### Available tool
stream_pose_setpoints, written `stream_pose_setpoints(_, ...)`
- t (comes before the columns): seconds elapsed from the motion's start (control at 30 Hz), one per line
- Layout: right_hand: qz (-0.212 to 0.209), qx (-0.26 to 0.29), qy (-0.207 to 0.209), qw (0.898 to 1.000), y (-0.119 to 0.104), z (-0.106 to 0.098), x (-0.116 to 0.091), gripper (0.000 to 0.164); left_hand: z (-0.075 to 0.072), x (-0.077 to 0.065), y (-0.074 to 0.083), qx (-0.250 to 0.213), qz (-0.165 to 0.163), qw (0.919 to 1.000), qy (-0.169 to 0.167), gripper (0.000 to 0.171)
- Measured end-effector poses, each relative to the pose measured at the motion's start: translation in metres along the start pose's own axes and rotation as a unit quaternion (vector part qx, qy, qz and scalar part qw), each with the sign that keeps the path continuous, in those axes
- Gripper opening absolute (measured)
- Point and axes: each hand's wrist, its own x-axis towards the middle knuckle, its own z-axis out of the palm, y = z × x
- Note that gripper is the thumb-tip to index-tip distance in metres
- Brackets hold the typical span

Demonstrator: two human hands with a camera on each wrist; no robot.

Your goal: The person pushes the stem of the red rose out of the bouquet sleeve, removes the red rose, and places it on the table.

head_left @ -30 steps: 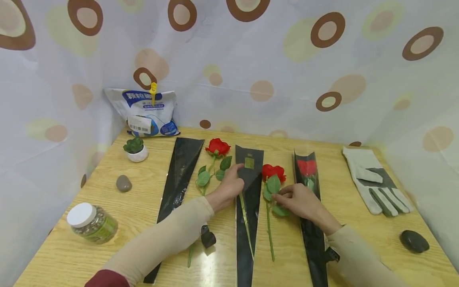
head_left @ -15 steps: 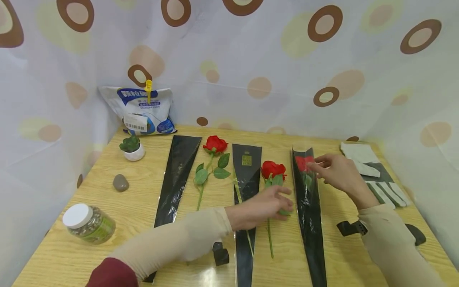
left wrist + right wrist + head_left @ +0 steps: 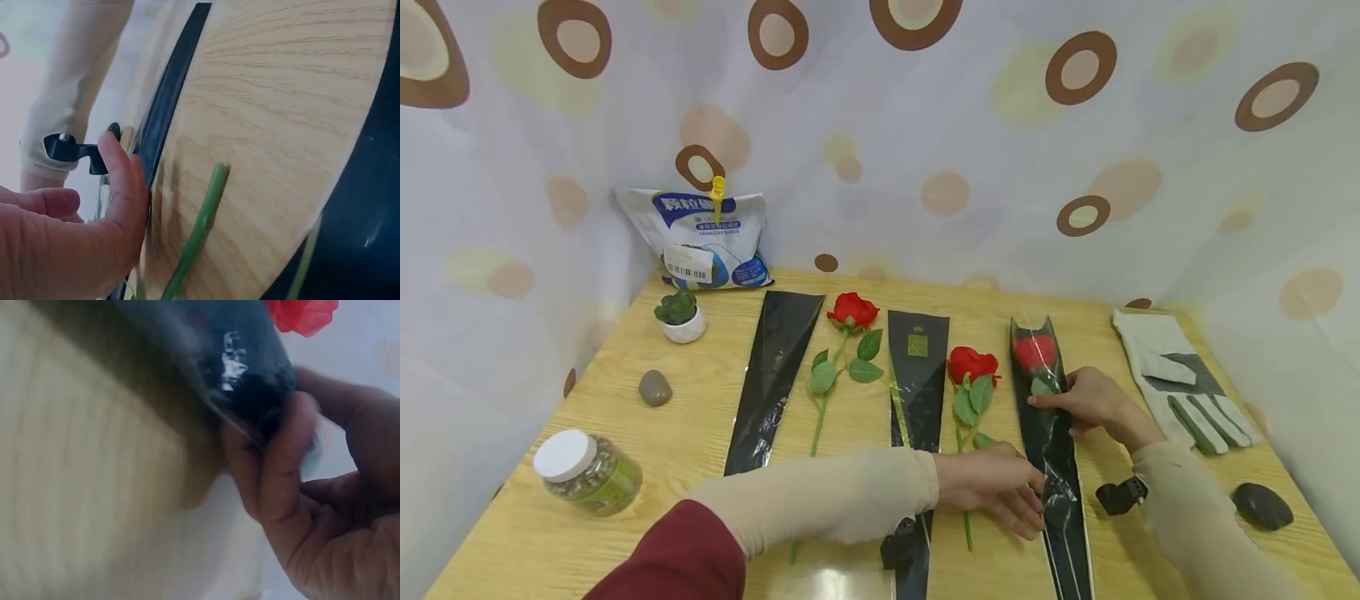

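Note:
A dark flower sleeve (image 3: 1060, 492) with a clear front holds a red rose (image 3: 1034, 352), right of centre in the head view. My right hand (image 3: 1097, 404) grips the sleeve by its right edge below the bloom; the right wrist view shows the fingers curled round the wrapped rose (image 3: 231, 362). At its left edge, lower down, my left hand (image 3: 996, 487) has loosely bent fingers, with fingertips right at the film. Under the left wrist lies a loose rose (image 3: 972, 364), its stem (image 3: 200, 231) bare in the left wrist view. Beside it is a flat black sleeve (image 3: 919, 367), partly hidden by the left arm.
Farther left lie another rose (image 3: 853, 309) and another black sleeve (image 3: 775, 375). A jar (image 3: 591, 475), a grey stone (image 3: 655, 388), a potted succulent (image 3: 683, 323) and a white bag (image 3: 700, 237) stand around the left side. Gloves (image 3: 1183, 379) and a black stone (image 3: 1262, 506) lie right.
My right hand has left the loose rose's leaves and taken hold of the wrapped rose's sleeve. My left hand has moved right from the middle sleeve to the wrapped rose's left edge.

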Motion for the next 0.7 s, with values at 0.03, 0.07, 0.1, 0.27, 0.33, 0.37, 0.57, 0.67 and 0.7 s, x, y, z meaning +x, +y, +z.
stream_pose_setpoints(0.03,0.0,0.004,0.004,1.0,0.002,0.003,0.0,0.048,0.001,0.002,-0.001,0.004,0.002,1.0,0.005,0.017)
stream_pose_setpoints(0.07,-0.005,0.016,0.008,1.0,0.004,0.004,0.0,0.044,0.001,0.003,-0.002,0.008,0.005,0.9999,0.009,0.013)
stream_pose_setpoints(0.1,-0.006,0.032,0.014,0.999,0.005,0.005,0.0,0.041,0.003,0.003,-0.003,0.009,0.009,0.9998,0.017,0.015)
stream_pose_setpoints(0.27,-0.024,0.129,0.047,0.99,0.001,-0.007,-0.005,0.045,0.012,0.0,0.001,0.013,0.07,0.9935,0.089,0.039)
stream_pose_setpoints(0.33,-0.034,0.189,0.056,0.98,-0.008,-0.017,-0.013,0.051,0.012,-0.003,0.005,0.032,0.111,0.9853,0.126,0.038)
stream_pose_setpoints(0.37,-0.041,0.226,0.061,0.971,-0.014,-0.021,-0.017,0.052,0.01,-0.004,0.007,0.049,0.133,0.9796,0.143,0.036)
stream_pose_setpoints(0.57,-0.091,0.379,0.091,0.916,-0.046,-0.034,-0.045,0.047,-0.007,-0.017,0.017,0.168,0.24,0.9368,0.191,0.016)
stream_pose_setpoints(0.67,-0.129,0.415,0.107,0.894,-0.059,-0.035,-0.064,0.042,-0.012,-0.027,0.018,0.239,0.303,0.9052,0.177,0.03)
stream_pose_setpoints(0.7,-0.152,0.433,0.11,0.882,-0.063,-0.036,-0.07,0.041,-0.014,-0.031,0.018,0.26,0.322,0.8933,0.176,0.031)
